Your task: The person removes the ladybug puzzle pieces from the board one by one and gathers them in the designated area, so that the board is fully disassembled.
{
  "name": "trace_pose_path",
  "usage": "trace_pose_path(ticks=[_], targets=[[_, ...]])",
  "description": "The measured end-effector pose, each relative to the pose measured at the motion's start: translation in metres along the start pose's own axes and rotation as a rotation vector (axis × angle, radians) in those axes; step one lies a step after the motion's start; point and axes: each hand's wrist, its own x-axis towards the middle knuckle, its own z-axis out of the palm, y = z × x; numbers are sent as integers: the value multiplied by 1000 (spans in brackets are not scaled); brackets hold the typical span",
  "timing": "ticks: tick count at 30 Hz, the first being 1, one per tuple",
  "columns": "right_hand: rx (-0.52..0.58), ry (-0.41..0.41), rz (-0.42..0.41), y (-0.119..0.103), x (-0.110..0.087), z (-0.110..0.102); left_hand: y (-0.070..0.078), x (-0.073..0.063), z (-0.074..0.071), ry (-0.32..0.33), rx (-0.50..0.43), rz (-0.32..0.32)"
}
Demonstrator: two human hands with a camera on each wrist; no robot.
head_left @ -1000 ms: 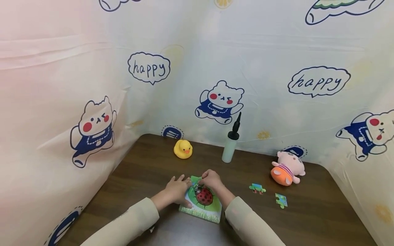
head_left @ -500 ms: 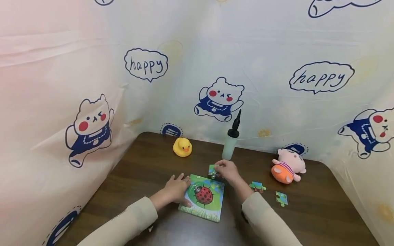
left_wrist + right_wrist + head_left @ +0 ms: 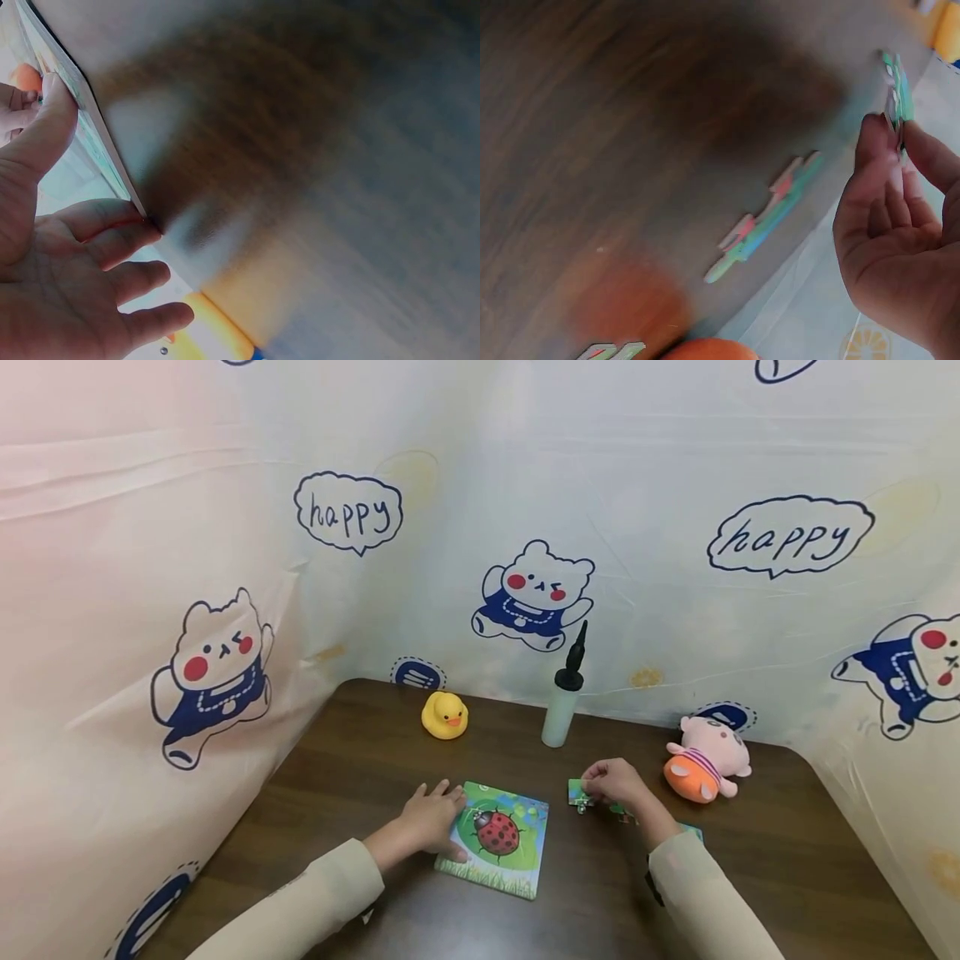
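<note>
My left hand (image 3: 432, 821), fingers spread and mostly straight, rests along the left edge of a square ladybug puzzle (image 3: 501, 833). In the left wrist view its thumb (image 3: 46, 135) lies over the board's edge. Right of the board, my right hand (image 3: 617, 783) pinches a green and blue puzzle piece (image 3: 576, 792) between thumb and fingers. The right wrist view shows that piece (image 3: 901, 94) edge-on, raised above the tabletop. A second puzzle piece (image 3: 769, 214) lies flat on the table near this hand. Partly behind the right forearm is a third piece (image 3: 692, 832).
A yellow rubber duck (image 3: 445, 716) and a pale hand pump (image 3: 561, 714) with a black nozzle stand along the back of the brown table (image 3: 360, 752). At the right lies a pink plush toy (image 3: 705, 760) in orange shorts. A printed curtain (image 3: 450, 460) hangs behind.
My right hand has lifted a puzzle piece from the board's top area and carried it right, towards the loose pieces. The left hand has stayed at the board's left edge.
</note>
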Motion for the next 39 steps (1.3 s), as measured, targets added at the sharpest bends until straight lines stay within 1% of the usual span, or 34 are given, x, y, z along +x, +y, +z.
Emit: trace_pose_path(ticks=[2, 6, 9, 12, 18, 20, 22, 24, 26, 28, 31, 33, 36, 38, 39], targets=[[-62, 36, -28, 4, 2, 0, 1, 1, -2, 6, 2, 4], [-168, 114, -75, 6, 3, 4, 2, 2, -2, 15, -4, -1], [-191, 133, -66, 7, 3, 8, 3, 2, 0, 16, -9, -7], [-244, 147, -48, 9, 1, 11, 3, 0, 3, 23, -9, -1], [-426, 178, -39, 9, 0, 14, 5, -1, 1, 28, -13, 13], [-476, 213, -44, 7, -1, 17, 5, 0, -1, 24, -8, 11], [-517, 270, -62, 6, -3, 22, 5, 0, -1, 17, -2, 7], [-539, 325, -99, 4, -7, 30, 6, 0, -1, 8, 2, 5], [-562, 355, -160, -2, -14, 39, 7, -1, -1, 5, 0, 1], [-570, 352, -234, -11, -22, 50, 7, -2, 0, 7, -3, -1], [-575, 301, -339, -25, -33, 64, 8, -3, -1, 12, 7, -5], [-582, 279, -391, -33, -40, 71, 9, -4, 0, 17, 15, -10], [-604, 247, -418, -43, -50, 76, 12, -5, 0, 23, 22, -17], [-632, 225, -416, -47, -55, 78, 14, -5, 1, 35, 29, -5], [-649, 202, -407, -49, -57, 78, 15, -5, 2, 39, 27, 7]])
